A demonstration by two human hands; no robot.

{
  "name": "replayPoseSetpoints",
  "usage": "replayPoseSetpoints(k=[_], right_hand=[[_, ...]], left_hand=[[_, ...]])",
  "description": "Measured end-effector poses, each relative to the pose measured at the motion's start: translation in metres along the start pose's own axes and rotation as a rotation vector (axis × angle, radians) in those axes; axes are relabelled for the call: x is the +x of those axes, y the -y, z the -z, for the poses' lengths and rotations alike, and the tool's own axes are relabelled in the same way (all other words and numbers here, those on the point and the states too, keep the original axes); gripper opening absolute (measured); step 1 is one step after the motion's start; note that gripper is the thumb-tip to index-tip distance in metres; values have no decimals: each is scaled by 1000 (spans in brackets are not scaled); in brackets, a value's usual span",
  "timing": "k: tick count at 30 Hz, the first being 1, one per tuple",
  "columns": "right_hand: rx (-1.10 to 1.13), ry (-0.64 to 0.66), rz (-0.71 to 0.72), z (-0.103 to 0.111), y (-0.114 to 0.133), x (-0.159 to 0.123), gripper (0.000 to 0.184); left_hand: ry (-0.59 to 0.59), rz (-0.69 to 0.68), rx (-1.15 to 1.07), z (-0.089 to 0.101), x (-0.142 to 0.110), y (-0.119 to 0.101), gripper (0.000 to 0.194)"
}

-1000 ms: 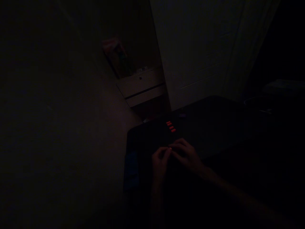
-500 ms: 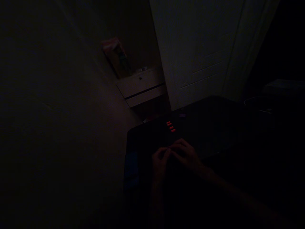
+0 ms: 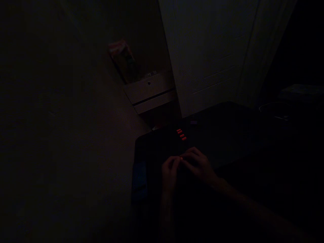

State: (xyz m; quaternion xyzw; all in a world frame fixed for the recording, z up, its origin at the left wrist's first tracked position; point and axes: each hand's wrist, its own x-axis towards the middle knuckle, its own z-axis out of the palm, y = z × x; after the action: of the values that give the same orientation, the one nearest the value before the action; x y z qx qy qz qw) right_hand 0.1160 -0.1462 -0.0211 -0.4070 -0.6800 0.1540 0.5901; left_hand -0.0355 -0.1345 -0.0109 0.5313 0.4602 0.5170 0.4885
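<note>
In very dim light, my left hand (image 3: 170,168) and my right hand (image 3: 199,164) meet over the dark table, fingertips pinched together. A small orange piece (image 3: 181,158) shows between the fingertips of both hands; most of it is covered, and its kind is unclear. Beyond my hands, several small orange cylinders (image 3: 182,135) lie in a short row on the tabletop. They look alike and are apart from my fingers.
The dark table (image 3: 215,128) runs to the right, with a blue flat object (image 3: 139,180) at its left edge. A small purplish item (image 3: 193,123) lies near the back. Behind stand a drawer unit (image 3: 154,89) and a pale panelled door (image 3: 210,54).
A bit of orange now shows between my fingertips, where it was hidden before. Both hands have barely shifted, and the row of orange cylinders lies as it did.
</note>
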Motion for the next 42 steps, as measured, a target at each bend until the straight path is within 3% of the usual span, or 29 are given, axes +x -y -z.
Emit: replayPoseSetpoints(k=[27, 42], right_hand=[[6, 50, 28, -1, -4, -2, 19], [7, 2, -66, -1, 0, 1, 5]], left_hand=[[27, -27, 12, 1, -2, -10, 20], [-11, 12, 30, -2, 0, -6, 20]])
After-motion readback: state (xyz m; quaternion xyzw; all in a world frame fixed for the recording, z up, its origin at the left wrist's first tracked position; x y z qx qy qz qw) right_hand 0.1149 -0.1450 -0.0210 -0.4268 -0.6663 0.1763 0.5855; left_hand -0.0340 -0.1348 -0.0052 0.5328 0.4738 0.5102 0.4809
